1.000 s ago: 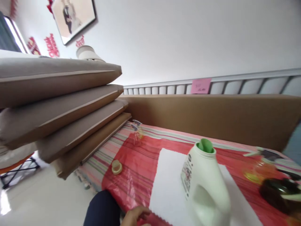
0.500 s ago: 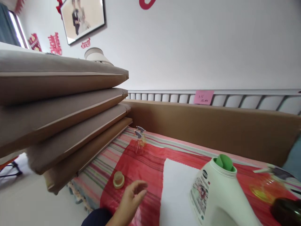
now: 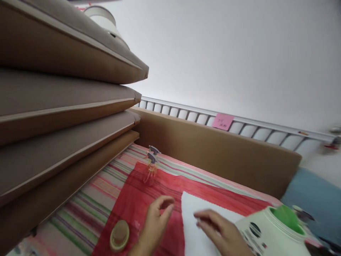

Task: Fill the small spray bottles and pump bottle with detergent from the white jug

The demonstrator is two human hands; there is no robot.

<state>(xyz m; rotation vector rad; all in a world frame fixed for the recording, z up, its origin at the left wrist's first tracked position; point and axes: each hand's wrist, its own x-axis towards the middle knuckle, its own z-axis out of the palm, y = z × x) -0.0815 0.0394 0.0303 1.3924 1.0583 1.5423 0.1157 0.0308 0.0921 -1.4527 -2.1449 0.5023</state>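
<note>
Left hand: one, bare, thumb and fingers parted in a loose curve, nothing held, seen in front of the red sheet. Right hand: one, slightly blurred, fingers lightly bent and apart from the thumb, nothing that I can see between them, seen against the white sheet. Pale green jug: one, near right, just beside the right hand (from my remote seat I cannot tell whether they touch), tilted in my view, with a brighter green piece in its mouth. Round yellowish cap: one, near left, on the red sheet, left of the left hand and apart from it. Spray bottles: two, clear, grey-headed, close together at the red sheet's far left corner. Striped cloth: one, under the red sheet. Grey-brown cushions: four, I count, stacked at left. Brown panel: one, upright, along the far side. White slatted rail: one, behind the panel. Pink note: one, against the rail, handwriting too small for me to read.
</note>
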